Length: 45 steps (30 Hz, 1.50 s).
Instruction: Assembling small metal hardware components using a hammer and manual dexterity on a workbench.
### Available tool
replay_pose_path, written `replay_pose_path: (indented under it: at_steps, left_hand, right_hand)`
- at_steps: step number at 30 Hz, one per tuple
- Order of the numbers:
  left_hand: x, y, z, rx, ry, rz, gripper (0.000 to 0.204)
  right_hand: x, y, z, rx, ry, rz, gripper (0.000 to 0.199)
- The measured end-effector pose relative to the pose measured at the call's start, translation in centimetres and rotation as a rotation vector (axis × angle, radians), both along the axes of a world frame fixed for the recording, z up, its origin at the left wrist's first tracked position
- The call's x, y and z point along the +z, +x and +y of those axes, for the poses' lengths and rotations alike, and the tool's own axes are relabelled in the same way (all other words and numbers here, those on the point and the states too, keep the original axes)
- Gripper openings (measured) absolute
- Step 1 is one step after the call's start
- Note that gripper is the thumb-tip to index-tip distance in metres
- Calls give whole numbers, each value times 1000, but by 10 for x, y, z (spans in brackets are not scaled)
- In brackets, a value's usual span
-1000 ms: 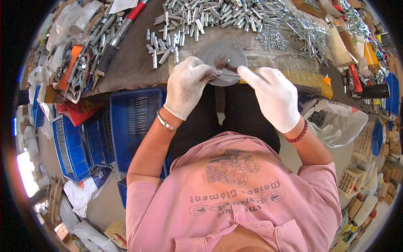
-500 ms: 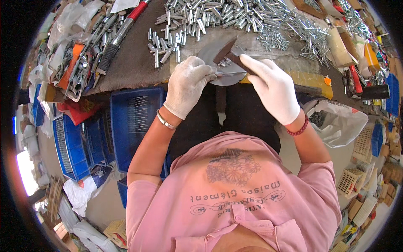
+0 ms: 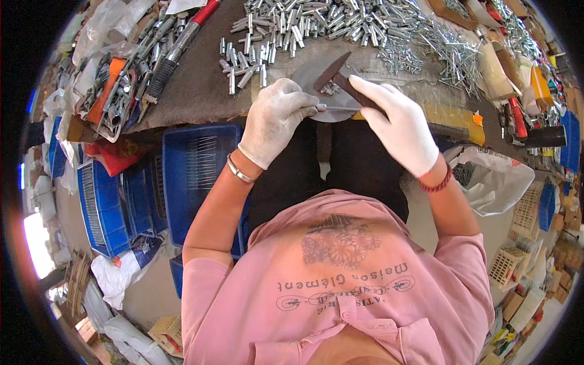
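Observation:
My left hand (image 3: pixel 278 121), in a white work glove, is closed in a pinch on a thin metal rod (image 3: pixel 342 109) with a thicker silver end at the fingertips. The rod lies level, pointing right toward my other hand. My right hand (image 3: pixel 400 125), gloved too, is wrapped round the handle of a hammer (image 3: pixel 333 71) with a dark, rusty-looking head. Beneath the hammer head sits a round grey metal plate (image 3: pixel 306 74) at the bench edge. Small shiny bits (image 3: pixel 330 89) rest on the plate. Whether the rod touches the plate I cannot tell.
Silver tubes (image 3: pixel 340 23) are heaped on the bench beyond the plate, with thin screws or pins (image 3: pixel 453 58) to their right. Tools (image 3: pixel 161 79) crowd the left. Blue bins (image 3: pixel 201 201) stand below left; a white bag (image 3: pixel 496 182) hangs open below right.
The whole view has shifted slightly to the right. Both hands keep nearly the same pose, still holding the rod and the hammer.

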<state>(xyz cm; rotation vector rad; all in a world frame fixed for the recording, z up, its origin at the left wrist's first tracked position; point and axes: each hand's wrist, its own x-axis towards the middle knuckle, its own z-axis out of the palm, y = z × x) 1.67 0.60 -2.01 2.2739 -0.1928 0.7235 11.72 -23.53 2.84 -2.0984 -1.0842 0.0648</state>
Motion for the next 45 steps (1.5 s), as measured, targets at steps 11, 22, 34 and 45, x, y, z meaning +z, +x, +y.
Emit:
replay_pose_path:
  at_steps: [11,22,34,45]
  left_hand:
    - [-4,-5,2,-24,-79,14,16]
    - [2,-33,-50,308,-846,475,56]
    - [23,-83,-28,196,-1143,426,65]
    - [-48,-192,88,848,-1081,318,60]
  right_hand:
    - [-12,-24,10,-91,-328,-99,13]
    - [-7,-41,24,-36,-148,1041,17]
    - [-3,-75,31,124,-99,799,33]
    - [-22,7,31,-17,318,861,33]
